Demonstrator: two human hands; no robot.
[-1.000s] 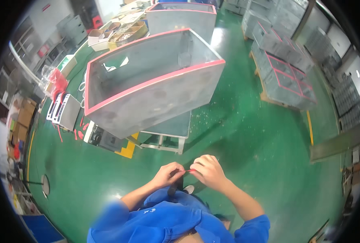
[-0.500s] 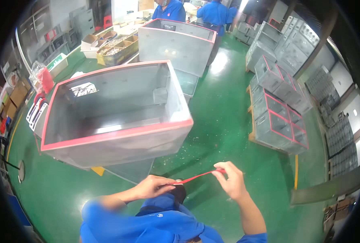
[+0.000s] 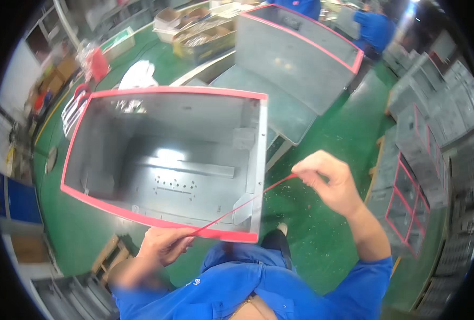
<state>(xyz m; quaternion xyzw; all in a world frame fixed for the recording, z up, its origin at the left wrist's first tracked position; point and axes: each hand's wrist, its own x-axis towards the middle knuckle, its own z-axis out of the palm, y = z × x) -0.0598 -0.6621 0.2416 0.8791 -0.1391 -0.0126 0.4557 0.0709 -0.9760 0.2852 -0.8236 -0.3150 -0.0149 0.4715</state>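
A thin red strip (image 3: 245, 202) is stretched taut between my two hands. My left hand (image 3: 165, 244) pinches its lower end near the front rim of an open grey metal box (image 3: 167, 160). My right hand (image 3: 327, 178) pinches the upper end, raised to the right of the box. The box lies open toward me, and red edging runs along its top, left and front rims. Its right rim shows bare grey metal.
A second grey metal box with red edging (image 3: 301, 58) stands behind on a table. Stacks of grey metal frames (image 3: 429, 160) line the right side. Cardboard boxes (image 3: 199, 29) and clutter sit at the back left. A person in blue (image 3: 375, 26) works far off. The floor (image 3: 322, 234) is green.
My hands have drawn apart, pulling the red strip out longer; the right hand rose to the right. My view has swung over the open box, which now looks closer.
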